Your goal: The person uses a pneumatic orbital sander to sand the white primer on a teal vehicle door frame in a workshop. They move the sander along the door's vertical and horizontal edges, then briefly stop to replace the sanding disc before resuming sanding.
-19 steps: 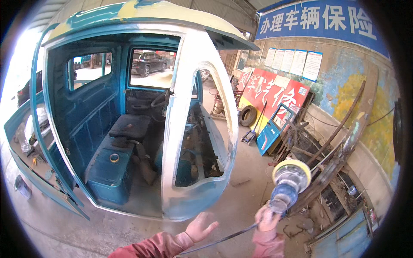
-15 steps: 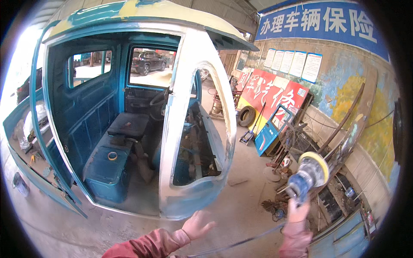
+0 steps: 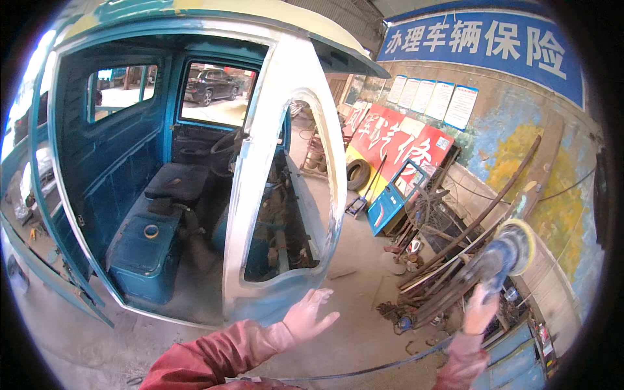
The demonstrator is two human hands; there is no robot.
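Note:
My right hand [image 3: 481, 311] grips the blue handle of a sander or polisher [image 3: 504, 255] and holds it up at the right. Its round disc has a yellow rim and faces away to the upper right. My left hand [image 3: 308, 317] is empty, fingers apart, just in front of the lower front corner of a small vehicle cab [image 3: 250, 195]. I cannot tell whether it touches the cab. The cab's blue paint is sanded to white and cream along the pillar and roof edge. A dark cord or hose [image 3: 383, 369] runs low between my forearms.
A blue vehicle door [image 3: 389, 207] leans among scrap rods and wooden poles [image 3: 468, 244] at the right wall. A tyre [image 3: 357, 174] stands by a red signboard [image 3: 396, 140]. Inside the cab, a roll of tape [image 3: 151, 231] lies on a blue box. The cab's side door [image 3: 62, 276] hangs open.
The sander has moved right, with its disc turned more aside. My left hand has risen slightly and shifted a little right. The whole view has swung somewhat to the right.

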